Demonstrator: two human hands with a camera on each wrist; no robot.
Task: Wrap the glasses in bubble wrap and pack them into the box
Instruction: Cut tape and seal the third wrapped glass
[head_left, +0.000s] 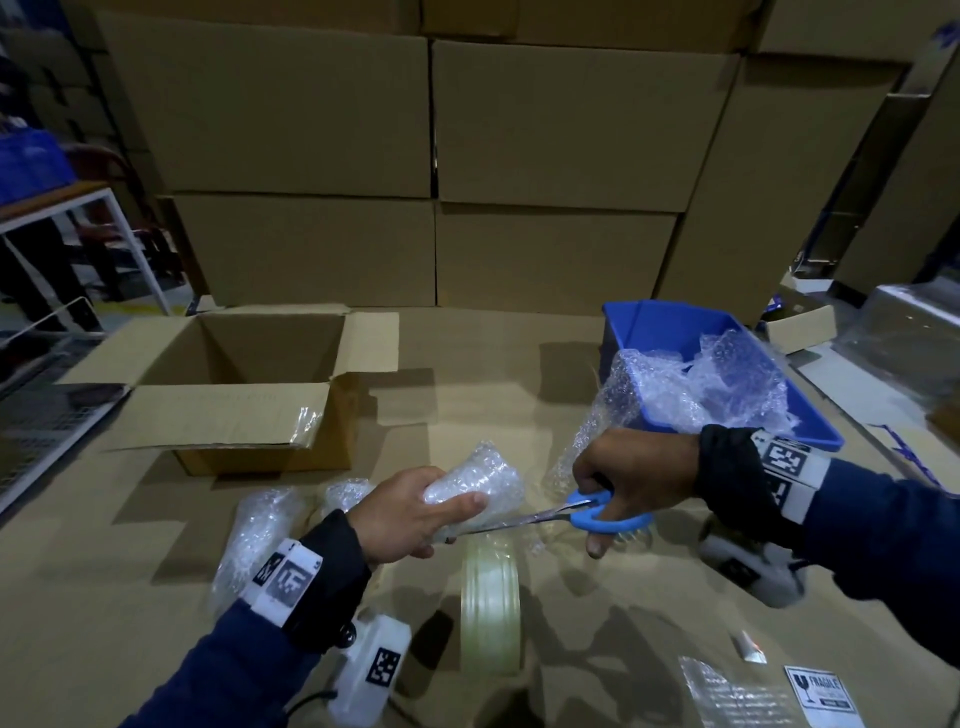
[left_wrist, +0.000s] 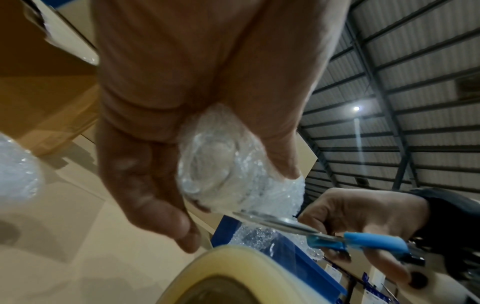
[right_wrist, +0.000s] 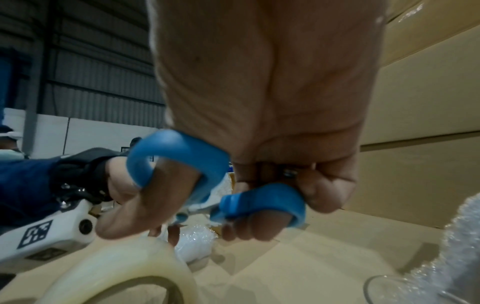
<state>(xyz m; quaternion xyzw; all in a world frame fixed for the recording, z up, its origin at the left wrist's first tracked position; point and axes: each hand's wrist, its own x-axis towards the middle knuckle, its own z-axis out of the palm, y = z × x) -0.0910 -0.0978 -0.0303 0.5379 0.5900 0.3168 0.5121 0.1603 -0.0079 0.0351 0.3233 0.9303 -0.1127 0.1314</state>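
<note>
The left hand (head_left: 402, 512) has its grip closed around a glass wrapped in bubble wrap (head_left: 475, 486), held above the middle of the desk (head_left: 130, 571), thumb on one side and fingers below. In the left wrist view the round base of the glass shows through the wrap. The right hand (head_left: 631, 475) grips blue-handled scissors (head_left: 597, 514), with thumb and fingers through the loops; the blades point to the lower end of the wrapped glass and touch the wrap there. Under the hands a roll of clear tape (head_left: 491, 608) stands on edge on the desk. Two more wrapped glasses (head_left: 260, 525) lie near the left edge. The open cardboard box (head_left: 234, 384) stands toward the far left corner. A blue bin (head_left: 670, 327) with loose bubble wrap (head_left: 717, 389) stands on the far right side. A fragile sticker (head_left: 818, 688) lies near the near right corner.
</note>
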